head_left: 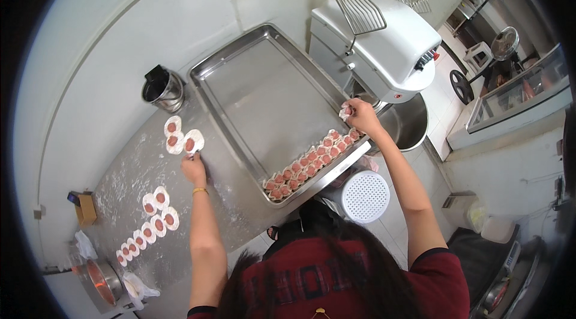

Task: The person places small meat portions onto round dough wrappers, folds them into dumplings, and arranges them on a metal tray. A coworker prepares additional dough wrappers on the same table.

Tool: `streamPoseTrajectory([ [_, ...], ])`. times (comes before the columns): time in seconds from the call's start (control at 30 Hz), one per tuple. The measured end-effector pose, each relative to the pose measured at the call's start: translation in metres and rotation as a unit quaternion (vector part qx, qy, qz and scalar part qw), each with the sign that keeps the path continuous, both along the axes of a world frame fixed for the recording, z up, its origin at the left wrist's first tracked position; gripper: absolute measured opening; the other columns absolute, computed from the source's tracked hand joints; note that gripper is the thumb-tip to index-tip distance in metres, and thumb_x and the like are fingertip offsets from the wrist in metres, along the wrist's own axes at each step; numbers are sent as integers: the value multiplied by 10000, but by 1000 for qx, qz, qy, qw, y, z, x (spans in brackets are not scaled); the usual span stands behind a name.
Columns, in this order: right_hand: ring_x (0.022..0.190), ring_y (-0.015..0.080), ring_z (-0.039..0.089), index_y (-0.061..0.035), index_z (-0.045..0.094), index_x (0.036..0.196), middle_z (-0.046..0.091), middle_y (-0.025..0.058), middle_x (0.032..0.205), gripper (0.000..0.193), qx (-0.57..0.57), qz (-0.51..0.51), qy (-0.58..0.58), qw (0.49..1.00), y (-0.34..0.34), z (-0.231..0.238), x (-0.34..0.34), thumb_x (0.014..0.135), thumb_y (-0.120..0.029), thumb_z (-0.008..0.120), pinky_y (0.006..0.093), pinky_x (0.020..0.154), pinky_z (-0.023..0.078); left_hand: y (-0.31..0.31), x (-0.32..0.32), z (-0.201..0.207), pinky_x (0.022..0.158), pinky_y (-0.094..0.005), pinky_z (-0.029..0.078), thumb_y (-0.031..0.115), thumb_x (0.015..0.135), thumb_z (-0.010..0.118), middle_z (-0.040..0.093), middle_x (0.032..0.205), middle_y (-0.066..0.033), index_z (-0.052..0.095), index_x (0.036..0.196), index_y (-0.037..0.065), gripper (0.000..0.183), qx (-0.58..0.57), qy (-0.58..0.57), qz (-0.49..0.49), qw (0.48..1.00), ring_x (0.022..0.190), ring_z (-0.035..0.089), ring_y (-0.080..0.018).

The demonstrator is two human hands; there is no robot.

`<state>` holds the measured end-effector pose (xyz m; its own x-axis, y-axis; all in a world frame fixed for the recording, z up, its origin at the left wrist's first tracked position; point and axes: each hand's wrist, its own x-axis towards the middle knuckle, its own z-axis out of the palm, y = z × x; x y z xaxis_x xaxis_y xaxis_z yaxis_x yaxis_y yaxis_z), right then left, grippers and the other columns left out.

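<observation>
2 pinches: L hand (193,168), meat-topped dough wrapper (196,135); R hand (363,116), gathered dumpling (344,113) nr steel tray (258,91) rim; poss. drop if grip loosens.

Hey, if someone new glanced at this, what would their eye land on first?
Most likely the big metal tray in the middle, with pink-filled dough pieces packed along its near edge. Next would come the two hands: the right hand holding a gathered piece by the tray's right side, the left hand touching a flat filled wrapper left of it. Behind, to the right, stands a bulky white machine.
</observation>
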<state>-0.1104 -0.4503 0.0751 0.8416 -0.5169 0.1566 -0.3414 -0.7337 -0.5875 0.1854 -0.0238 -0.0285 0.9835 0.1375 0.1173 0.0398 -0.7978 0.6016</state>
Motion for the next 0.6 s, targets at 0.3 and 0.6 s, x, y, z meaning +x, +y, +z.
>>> streamPoseTrajectory([
  [0.3,867,364,603,-22,616,851,609,155,923,202,-5,160,91,983,-13,-48,8,663,48,589,435,758,486,-22,1,5,751,-440,489,275,749,634,689,874,-168,678,913,14,312,15,29,62,998,835,653,-346],
  [0.6,887,345,613,-18,622,873,601,128,957,256,-8,237,174,956,-14,-30,2,626,3,687,420,756,498,-14,-20,4,714,-409,491,275,735,686,680,814,-160,666,875,11,299,7,8,48,999,767,653,-317],
])
